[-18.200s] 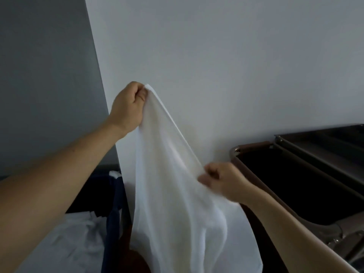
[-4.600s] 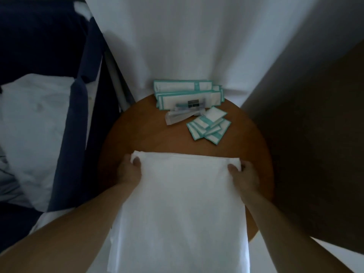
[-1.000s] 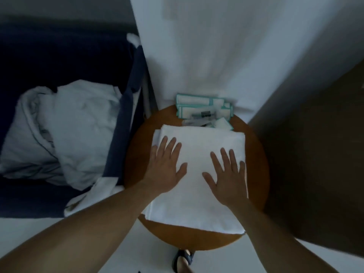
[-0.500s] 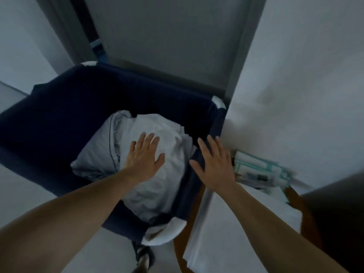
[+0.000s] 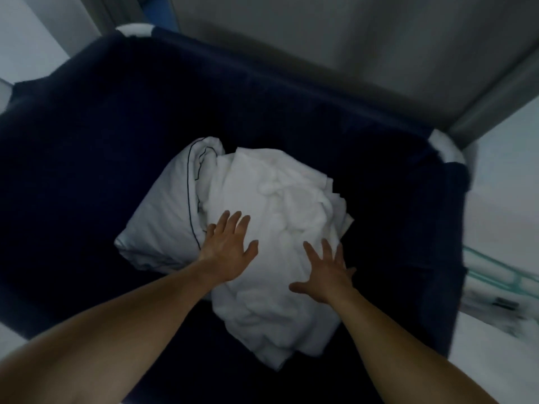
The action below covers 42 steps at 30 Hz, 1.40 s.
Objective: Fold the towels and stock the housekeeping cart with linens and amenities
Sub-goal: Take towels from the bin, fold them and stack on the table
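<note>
- Our left hand and right hand are spread flat, fingers straight, over the crumpled heap of white linen. Neither holds anything, and we cannot tell whether the palms press the cloth or hover just above it.
- The heap sits on the floor of the deep navy fabric laundry bin, about midway between its walls. A white piece with thin dark piping forms the heap's left side, just beside our left hand.
- We judge the next step to be picking out one towel, and the folds look tangled. A broad handful could bring up several pieces at once, or the piped piece, which may be no towel at all.
- The bin walls stand high around the heap, so a trailing end could snag on the rim and pull the cloth from our grip.
- Blurred teal-edged packets lie just past the bin's right wall, where a towel swung out that way could sweep them aside.
</note>
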Available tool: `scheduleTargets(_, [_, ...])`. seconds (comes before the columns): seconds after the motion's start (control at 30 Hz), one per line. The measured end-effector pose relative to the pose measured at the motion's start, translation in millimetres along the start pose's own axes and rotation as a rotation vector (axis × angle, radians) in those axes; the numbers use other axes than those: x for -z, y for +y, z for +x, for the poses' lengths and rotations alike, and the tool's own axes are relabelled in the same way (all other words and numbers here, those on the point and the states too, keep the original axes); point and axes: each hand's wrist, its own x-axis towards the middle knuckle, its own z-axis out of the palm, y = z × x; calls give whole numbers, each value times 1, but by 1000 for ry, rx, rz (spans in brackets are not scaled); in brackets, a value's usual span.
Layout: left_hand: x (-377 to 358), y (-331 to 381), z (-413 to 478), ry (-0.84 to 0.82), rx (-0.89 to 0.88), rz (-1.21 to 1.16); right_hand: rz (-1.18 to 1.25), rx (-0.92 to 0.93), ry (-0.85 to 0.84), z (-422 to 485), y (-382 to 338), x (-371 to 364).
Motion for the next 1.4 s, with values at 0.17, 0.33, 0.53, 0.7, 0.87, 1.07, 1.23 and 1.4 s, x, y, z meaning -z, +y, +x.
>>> scheduleTargets(0.17, [-36, -32, 24, -76, -44, -21, -20, -141, -143, 40, 1, -42])
scheduleTargets(0.33, [-52, -39, 32, -120, -93, -22, -200, -164, 124, 37, 0, -68])
scheduleTargets(0.53, [-24, -22, 26, -175, -183, -112, -90, -39, 135, 5, -13, -30])
scheduleTargets(0.7, [26, 5, 4, -283, -287, -60, -26, 129, 372, -55, -26, 12])
scheduleTargets(0.87, [72, 44, -47, -276, -356, -112, 48, 151, 777, -145, -24, 88])
scheduleTargets(1.07, [144, 114, -109, 59, -392, -480, 380, 369, 1019, -268, -27, 162])
scheduleTargets(1.23, [212, 158, -136, 97, -313, -608, 733, 526, 1034, -352, -36, 196])
scheduleTargets(1.4, [267, 213, -168, 344, -535, -799, 927, 586, 1167, -403, -23, 224])
